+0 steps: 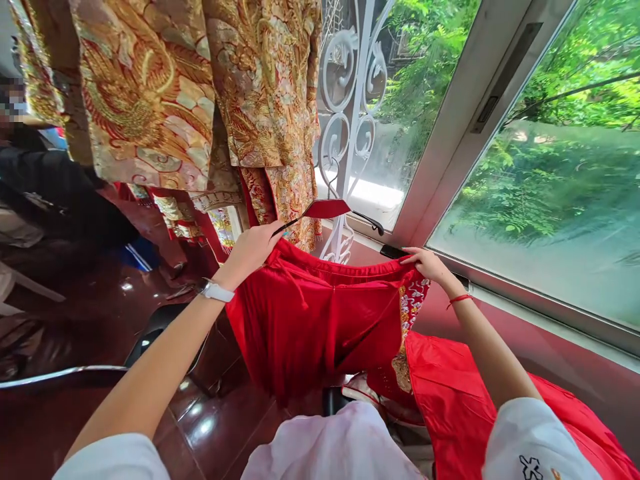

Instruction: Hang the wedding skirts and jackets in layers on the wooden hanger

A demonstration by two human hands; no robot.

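The waistband (345,273) of a red garment (300,327) is gripped at one end by the left hand (254,252) and at the other by the right hand (429,265), just below a hanger (327,209) near the window (540,193).

Both arms (155,373) stretch forward and apart, left fingers (269,235) and right fingers (415,256) pinched together.

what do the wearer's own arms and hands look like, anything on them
Both hands, left and right, are ungloved, and the forearms are uncovered below short white sleeves. The left wrist has a white band, apparently a watch strap; the right has a thin red bracelet. The right sleeve bears a black outlined marking.
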